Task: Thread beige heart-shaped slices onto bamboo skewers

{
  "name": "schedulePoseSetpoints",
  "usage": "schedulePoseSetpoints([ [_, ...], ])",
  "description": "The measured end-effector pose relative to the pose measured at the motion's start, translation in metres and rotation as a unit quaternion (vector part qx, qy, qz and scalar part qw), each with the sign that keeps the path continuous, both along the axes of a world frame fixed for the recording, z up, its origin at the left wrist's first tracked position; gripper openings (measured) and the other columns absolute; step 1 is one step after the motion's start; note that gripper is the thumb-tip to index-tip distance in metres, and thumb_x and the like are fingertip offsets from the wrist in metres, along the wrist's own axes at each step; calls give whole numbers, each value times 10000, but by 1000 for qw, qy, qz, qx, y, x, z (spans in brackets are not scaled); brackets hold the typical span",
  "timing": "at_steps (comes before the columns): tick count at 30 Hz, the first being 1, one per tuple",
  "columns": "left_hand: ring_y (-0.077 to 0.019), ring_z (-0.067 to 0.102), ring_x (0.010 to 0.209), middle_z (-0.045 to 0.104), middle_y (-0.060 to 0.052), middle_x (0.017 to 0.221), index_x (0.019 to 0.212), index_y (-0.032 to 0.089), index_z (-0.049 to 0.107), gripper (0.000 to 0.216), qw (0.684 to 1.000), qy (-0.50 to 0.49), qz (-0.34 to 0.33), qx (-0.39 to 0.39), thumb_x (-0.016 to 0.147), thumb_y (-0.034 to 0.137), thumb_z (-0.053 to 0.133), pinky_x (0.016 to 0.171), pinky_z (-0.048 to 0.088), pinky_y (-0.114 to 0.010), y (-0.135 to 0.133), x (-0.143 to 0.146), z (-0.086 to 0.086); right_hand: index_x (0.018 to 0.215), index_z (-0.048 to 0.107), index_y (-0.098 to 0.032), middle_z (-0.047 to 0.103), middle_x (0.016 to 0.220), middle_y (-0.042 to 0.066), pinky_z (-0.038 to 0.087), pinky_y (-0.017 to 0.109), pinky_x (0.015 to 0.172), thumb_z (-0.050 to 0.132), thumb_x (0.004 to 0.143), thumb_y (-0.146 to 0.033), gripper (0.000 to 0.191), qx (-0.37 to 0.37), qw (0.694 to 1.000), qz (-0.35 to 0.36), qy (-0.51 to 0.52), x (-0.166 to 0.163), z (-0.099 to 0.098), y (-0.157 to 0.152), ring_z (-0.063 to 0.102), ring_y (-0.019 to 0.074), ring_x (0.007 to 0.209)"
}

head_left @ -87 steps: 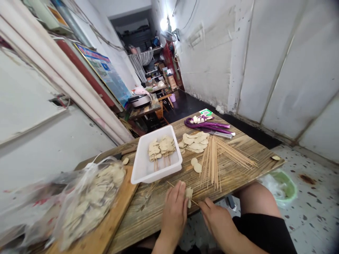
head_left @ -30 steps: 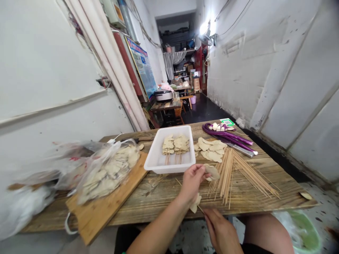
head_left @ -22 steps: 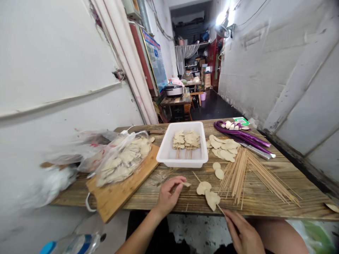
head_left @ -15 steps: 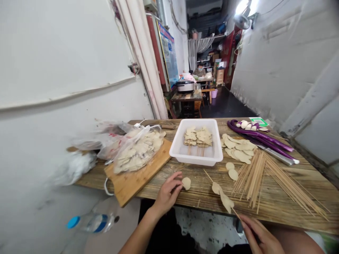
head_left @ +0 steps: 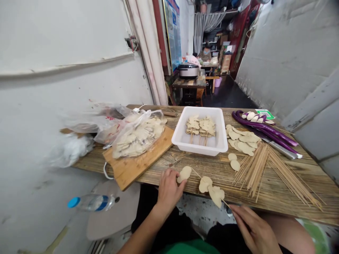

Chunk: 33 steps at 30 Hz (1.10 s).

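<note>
My left hand (head_left: 168,188) pinches a thin, pale beige round slice (head_left: 184,174) above the table's front edge. Held at its lower end by my right hand (head_left: 253,225), a thin bamboo skewer (head_left: 225,203) carries several threaded slices (head_left: 216,195), folded and wavy. Its tip reaches the slice in my left hand; whether it has pierced it I cannot tell. Behind them stands a white plastic tray (head_left: 200,149) with finished skewers of slices (head_left: 201,126) inside. Right of the tray lie a pile of loose slices (head_left: 245,141) and a fan of bare bamboo skewers (head_left: 255,171).
A plastic bag of slices (head_left: 140,137) rests on a wooden cutting board (head_left: 132,176) at left. Purple eggplants (head_left: 265,130) and a knife (head_left: 283,151) lie at the right. A water bottle (head_left: 91,203) lies on a stool (head_left: 111,218) below the table (head_left: 299,176).
My left hand has lifted the slice off the table. My right hand has moved the loaded skewer left, bringing its tip to that slice. The camera view has tilted down.
</note>
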<state>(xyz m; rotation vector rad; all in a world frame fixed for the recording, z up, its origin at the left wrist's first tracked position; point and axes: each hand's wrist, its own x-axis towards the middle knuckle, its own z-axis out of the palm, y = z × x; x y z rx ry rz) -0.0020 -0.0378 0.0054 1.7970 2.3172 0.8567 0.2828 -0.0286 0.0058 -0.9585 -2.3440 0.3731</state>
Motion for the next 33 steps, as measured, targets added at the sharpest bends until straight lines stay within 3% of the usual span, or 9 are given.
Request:
schedulePoseSetpoints([
  [3,-218,512,857,546,-50,872,809,189,526,83,999,-30,-19,-18,770,255,558,797,409,-367,4,1,0,1123,545,-201,683,877,68,556,211,651,389,930,-172,249,-13,1000,17,-22,3,0,2,690,161,805],
  [8,-213,542,876,582,-57,919,1059,187,542,314,992,-58,-23,-108,757,266,579,792,400,-325,9,-11,10,1130,541,-180,673,807,65,549,204,603,385,925,-159,259,-14,999,40,-30,8,-2,2,689,160,723],
  [14,-217,549,874,595,-62,896,817,186,575,167,984,-22,-15,-174,739,330,604,764,385,-305,8,-23,25,1128,553,-175,669,832,68,539,196,615,397,922,-161,259,-32,997,62,-17,4,-1,3,682,155,725],
  [17,-199,555,854,600,-47,888,859,189,566,156,984,-36,-23,-172,739,283,598,741,388,-285,10,-21,24,1142,539,-176,648,814,58,534,197,622,381,933,-165,262,-50,997,64,-14,1,-1,2,672,144,695],
  [22,-190,570,829,605,-38,902,1070,206,563,357,980,-71,-26,-184,720,258,612,715,400,-275,15,-18,22,1156,536,-197,640,814,53,517,191,564,355,938,-168,285,-41,996,65,-46,4,0,2,665,140,666],
  [26,-202,564,849,594,-50,895,956,207,621,242,981,-68,-27,-179,722,273,614,743,404,-288,14,-18,24,1159,558,-203,623,754,37,509,193,530,335,937,-177,315,-24,994,73,-81,7,1,3,647,129,574],
  [33,-205,555,885,594,-59,953,1032,210,618,263,989,-97,-45,-97,780,234,546,792,423,-316,5,-13,17,1180,575,-181,656,789,58,503,178,505,339,932,-177,343,-18,985,85,-150,8,10,4,659,127,577],
])
